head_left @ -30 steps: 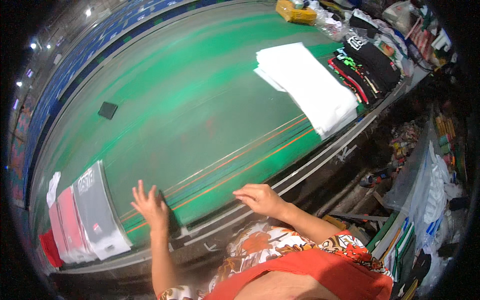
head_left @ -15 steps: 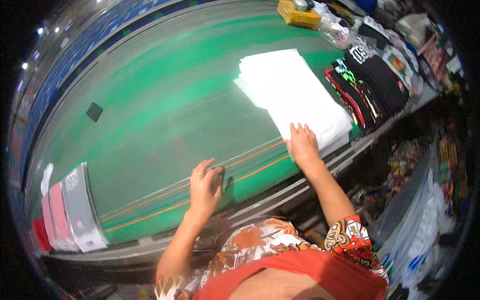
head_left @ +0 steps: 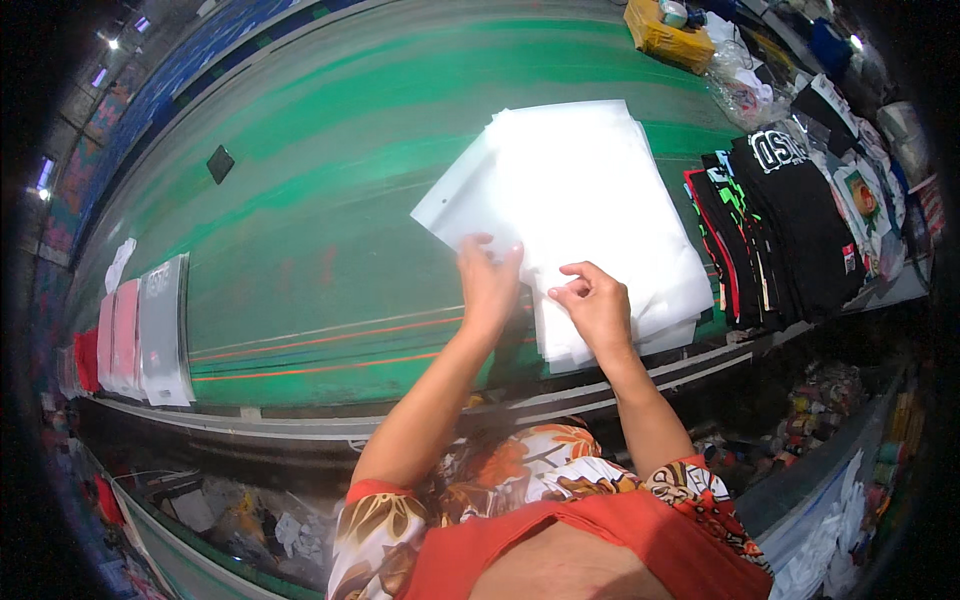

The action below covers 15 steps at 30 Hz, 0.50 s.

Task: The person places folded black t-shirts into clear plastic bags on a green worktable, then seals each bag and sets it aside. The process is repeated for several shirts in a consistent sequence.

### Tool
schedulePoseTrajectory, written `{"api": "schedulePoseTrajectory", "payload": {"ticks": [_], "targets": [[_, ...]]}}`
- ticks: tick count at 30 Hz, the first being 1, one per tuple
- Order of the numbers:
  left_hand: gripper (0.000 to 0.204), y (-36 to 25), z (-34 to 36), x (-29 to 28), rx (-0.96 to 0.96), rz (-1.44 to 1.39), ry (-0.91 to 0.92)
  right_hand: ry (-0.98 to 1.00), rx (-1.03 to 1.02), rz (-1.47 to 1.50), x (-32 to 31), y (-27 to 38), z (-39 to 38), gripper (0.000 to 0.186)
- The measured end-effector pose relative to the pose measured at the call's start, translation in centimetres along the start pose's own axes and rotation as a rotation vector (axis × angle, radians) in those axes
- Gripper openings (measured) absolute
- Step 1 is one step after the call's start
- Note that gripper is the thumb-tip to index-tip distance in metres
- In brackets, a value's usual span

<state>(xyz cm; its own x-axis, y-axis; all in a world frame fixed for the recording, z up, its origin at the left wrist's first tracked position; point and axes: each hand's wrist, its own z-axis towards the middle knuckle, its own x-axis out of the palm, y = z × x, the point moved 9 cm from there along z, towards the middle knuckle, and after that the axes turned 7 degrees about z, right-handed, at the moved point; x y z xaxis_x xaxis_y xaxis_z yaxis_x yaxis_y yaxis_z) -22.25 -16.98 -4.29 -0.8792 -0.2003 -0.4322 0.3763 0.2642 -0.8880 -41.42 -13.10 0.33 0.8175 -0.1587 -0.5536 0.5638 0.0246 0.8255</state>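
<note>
A stack of white, translucent plastic bags (head_left: 600,190) lies on the green table, its top bag skewed out to the left, with a small hole near that corner. My left hand (head_left: 487,285) is at the lower edge of this top bag. Its thumb and fingers close around the film, though the fingertips are blurred. Over the near part of the stack, my right hand (head_left: 603,315) is held with thumb and index finger curved toward each other. A gap shows between those tips, and I see nothing between them.
Folded black garments (head_left: 795,225) with coloured edges lie right of the stack. Folded grey and pink bagged garments (head_left: 165,325) are at the far left. A small dark square (head_left: 221,164) lies on the green table (head_left: 330,220). A yellow package (head_left: 665,35) sits at the back right.
My left hand has moved right and forward to the bags. My right hand has lifted from the stack's edge, its fingers now curled. The top bag has swung out left, and the view has turned.
</note>
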Motion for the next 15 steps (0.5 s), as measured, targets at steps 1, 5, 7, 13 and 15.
{"api": "schedulePoseTrajectory", "payload": {"ticks": [1,5,7,13,15], "targets": [[0.054,-0.6,0.2,-1.0,0.075,0.124,-0.12,-0.045,-0.024,0.051,-0.3,-0.2,-0.1,0.023],[0.057,0.4,0.8,-2.2,-0.044,-0.03,-0.216,-0.088,-0.405,-0.083,-0.3,5.1,-1.9,0.017],[0.052,1.8,1.7,-1.7,-0.085,-0.053,-0.086,0.026,-0.488,-0.079,1.1,6.8,-2.8,0.017],[0.051,7.4,4.3,-9.1,0.013,-0.206,-0.087,0.224,-0.499,0.141,2.6,8.8,-4.2,0.025],[0.055,8.5,5.0,-12.8,0.001,-0.221,-0.145,0.233,-0.433,0.127,0.9,7.9,-3.6,0.023]]}}
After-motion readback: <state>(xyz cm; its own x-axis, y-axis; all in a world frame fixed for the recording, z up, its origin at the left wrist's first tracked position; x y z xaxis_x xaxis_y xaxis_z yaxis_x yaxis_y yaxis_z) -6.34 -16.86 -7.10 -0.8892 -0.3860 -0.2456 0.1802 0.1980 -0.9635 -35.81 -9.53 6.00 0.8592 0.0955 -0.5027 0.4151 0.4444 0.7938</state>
